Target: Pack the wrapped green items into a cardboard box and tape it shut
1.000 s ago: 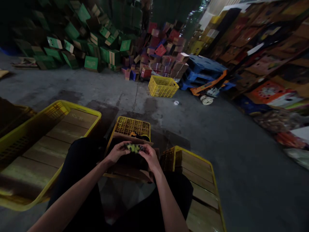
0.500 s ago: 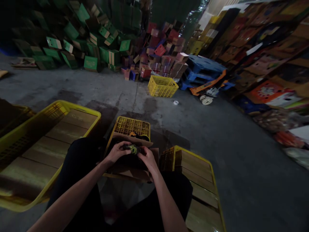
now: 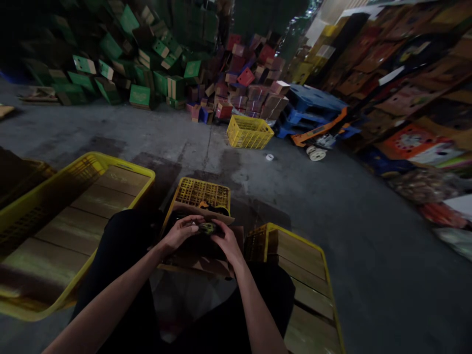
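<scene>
A small dark object with yellow-green patches is between my two hands, above an open cardboard box. It is too dim and blurred to name. My left hand has its thumb and fingers closed at the object's left end. My right hand pinches its right side. The box stands on a yellow plastic crate between my knees, and its dark inside is hard to make out. Just behind the box's far flap lies an orange and black item, partly hidden.
A large yellow crate with flat brown cartons stands at my left, another crate at my right. Farther off are a yellow basket, a white roll, blue pallets, an orange pallet jack and piled green boxes.
The small object has turned in my hands, so its yellow-green face shows less, and it sits slightly farther right. My left fingers have shifted a little along it.
</scene>
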`<state>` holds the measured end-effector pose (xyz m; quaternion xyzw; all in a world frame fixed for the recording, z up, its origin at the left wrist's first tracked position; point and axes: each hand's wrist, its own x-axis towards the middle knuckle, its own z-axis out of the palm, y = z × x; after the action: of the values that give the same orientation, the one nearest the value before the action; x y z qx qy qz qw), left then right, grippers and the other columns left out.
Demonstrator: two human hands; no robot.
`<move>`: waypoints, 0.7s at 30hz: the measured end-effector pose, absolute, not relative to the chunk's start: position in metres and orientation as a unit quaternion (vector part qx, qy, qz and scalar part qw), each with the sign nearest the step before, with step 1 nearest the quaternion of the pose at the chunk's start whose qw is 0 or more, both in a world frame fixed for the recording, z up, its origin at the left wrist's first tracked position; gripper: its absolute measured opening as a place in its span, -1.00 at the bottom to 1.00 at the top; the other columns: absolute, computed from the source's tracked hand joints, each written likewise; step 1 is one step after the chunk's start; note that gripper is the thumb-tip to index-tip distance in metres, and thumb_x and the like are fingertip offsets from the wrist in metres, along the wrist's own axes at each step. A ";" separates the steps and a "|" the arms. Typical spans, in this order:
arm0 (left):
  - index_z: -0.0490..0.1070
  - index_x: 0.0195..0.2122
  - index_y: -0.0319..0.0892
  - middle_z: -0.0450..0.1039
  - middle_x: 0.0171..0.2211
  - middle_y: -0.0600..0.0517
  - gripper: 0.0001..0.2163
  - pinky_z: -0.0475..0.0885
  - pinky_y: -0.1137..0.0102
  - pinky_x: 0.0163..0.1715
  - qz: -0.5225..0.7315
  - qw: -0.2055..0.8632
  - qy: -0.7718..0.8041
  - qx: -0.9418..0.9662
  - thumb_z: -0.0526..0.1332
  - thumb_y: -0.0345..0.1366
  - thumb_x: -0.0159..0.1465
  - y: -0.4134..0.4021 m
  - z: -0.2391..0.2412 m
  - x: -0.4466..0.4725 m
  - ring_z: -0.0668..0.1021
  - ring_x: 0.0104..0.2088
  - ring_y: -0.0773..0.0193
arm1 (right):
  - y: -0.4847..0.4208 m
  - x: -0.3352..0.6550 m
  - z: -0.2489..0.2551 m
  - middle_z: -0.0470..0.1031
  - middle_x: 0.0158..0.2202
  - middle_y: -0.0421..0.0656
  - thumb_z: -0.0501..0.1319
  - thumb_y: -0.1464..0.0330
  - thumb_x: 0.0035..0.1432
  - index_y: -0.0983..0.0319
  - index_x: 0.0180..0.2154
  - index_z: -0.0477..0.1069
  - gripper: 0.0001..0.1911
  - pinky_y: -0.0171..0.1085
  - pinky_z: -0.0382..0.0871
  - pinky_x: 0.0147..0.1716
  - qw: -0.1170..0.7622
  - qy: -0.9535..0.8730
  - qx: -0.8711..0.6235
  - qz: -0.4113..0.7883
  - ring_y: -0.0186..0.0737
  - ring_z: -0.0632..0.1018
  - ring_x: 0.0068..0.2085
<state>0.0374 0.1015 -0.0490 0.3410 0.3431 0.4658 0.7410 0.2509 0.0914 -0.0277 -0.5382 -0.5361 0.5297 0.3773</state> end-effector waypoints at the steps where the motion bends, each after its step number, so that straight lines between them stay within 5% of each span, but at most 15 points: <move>1: 0.55 0.01 -0.15 0.55 0.03 -0.14 -0.57 0.40 0.15 0.05 0.466 0.756 0.331 0.321 0.46 -0.26 0.09 0.101 -0.048 0.037 0.54 0.04 -0.01 | 0.091 0.251 -0.028 0.55 0.07 -0.17 0.29 0.44 -0.09 0.11 0.03 0.49 -0.44 -0.03 0.30 0.17 0.374 -0.538 -0.536 0.532 -0.01 0.51 0.11; 13: 0.54 -0.03 -0.18 0.55 0.01 -0.15 -0.52 0.45 0.21 -0.02 0.458 0.726 0.413 0.304 0.50 -0.11 0.05 0.101 -0.049 0.039 0.54 0.05 -0.02 | 0.086 0.245 -0.024 0.58 -0.04 -0.19 0.42 0.28 0.00 0.10 0.02 0.47 -0.50 -0.13 0.44 0.03 0.357 -0.513 -0.515 0.586 -0.10 0.59 -0.05; 21: 0.52 0.02 -0.14 0.53 0.05 -0.17 -0.56 0.45 0.08 0.05 0.380 0.821 0.332 0.266 0.35 0.03 0.22 0.098 -0.054 0.039 0.57 0.03 -0.02 | 0.085 0.242 -0.022 0.57 -0.04 -0.15 0.43 0.17 0.02 0.09 0.09 0.39 -0.41 -0.20 0.56 -0.30 0.348 -0.468 -0.477 0.657 -0.11 0.65 -0.23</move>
<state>0.0387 0.0984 -0.0538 0.2663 0.3316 0.3802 0.8213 0.2419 0.0848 -0.0222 -0.4773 -0.4684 0.6569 0.3482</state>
